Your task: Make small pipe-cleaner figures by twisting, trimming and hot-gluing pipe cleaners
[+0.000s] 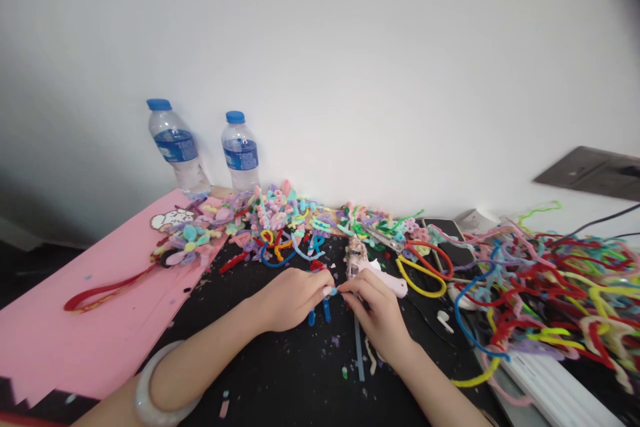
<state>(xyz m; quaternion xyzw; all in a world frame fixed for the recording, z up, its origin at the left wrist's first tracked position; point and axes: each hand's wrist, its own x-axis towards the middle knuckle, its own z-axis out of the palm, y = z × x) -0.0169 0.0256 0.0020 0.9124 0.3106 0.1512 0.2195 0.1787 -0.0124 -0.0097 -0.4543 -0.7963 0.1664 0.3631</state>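
The blue piece is in the narrow gap between the two hands, over the black table. Only a short stretch shows, and it runs crosswise from one set of fingertips to the other; its full length is hidden. The left hand is at its left end, thumb and finger pinching it. The right hand comes in from the other side, its thumb and finger drawn together at the piece's right end; whether they grip it or only touch it, I cannot tell. Neither hand is clearly nearer.

Just below the left fingers, two blue stems point toward the person, roughly square to the piece; whether they join it is unclear. A red bit shows just beyond the left hand.

Farther out, the glue gun lies behind the right hand, and a grey strip lies between the forearms, pointing toward the person. A yellow loop is to the gun's right. Tangled stems spread at far right, and pink paper covers the left side.
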